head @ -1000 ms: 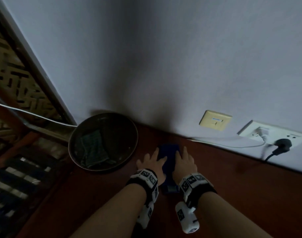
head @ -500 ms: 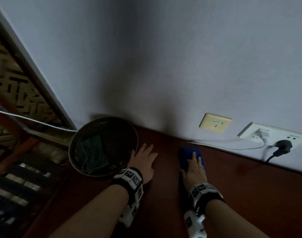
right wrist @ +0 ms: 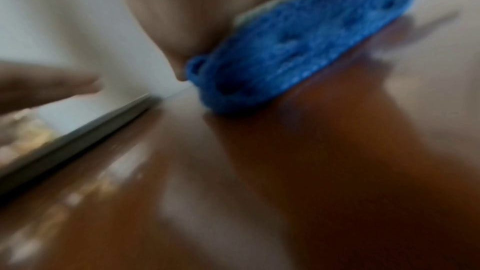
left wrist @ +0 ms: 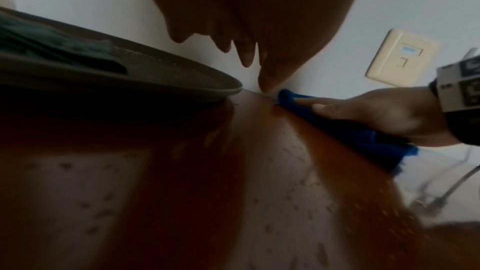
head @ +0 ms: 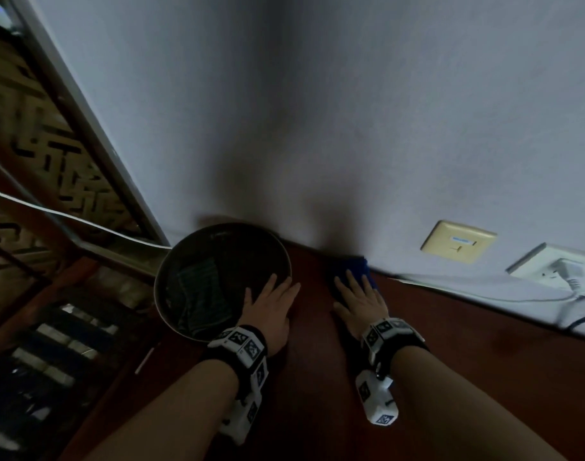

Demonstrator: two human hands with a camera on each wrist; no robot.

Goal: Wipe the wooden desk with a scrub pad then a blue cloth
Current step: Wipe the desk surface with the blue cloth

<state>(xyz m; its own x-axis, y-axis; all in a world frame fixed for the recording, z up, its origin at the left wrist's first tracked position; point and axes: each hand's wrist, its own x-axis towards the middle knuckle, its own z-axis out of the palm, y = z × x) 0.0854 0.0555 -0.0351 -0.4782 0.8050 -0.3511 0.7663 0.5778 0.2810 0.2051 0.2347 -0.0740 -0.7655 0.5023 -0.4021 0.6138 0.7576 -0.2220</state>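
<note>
Fingers (head: 352,284) of the right hand (head: 359,302) lie straight and a little spread, flat on the blue cloth (head: 354,269), which sits on the wooden desk (head: 484,361) just right of centre in the head view, its far edge against the wall (head: 351,128). In the left-wrist view the same cloth (left wrist: 337,122) runs as a thick folded strip under that palm, right of centre. The left hand (head: 271,311) is also flat, fingers straight and slightly fanned, tips reaching the rim of the round dark basin (head: 223,281) at centre left; it holds nothing.

Judged from this, the cloth pass is under way along the back edge. To do it well, pressure should stay even through the whole palm so the folded pad does not roll, and strokes should overlap, working out from the wall seam toward the near edge. The white cable (head: 484,287) lying along the seam at right, and the socket (head: 557,271) it leads to, are best kept clear of anything damp.

The cloth looks knitted or looped, plush, with a corner loop in the blurred right-wrist view (right wrist: 285,52). The desk is glossy reddish-brown, and small droplets or specks show on it in the left-wrist view. The basin is shallow with a thin rim and holds a dark greenish ribbed pad (head: 201,294), probably the scrub pad. A cream wall plate (head: 457,241) sits at right.
</note>
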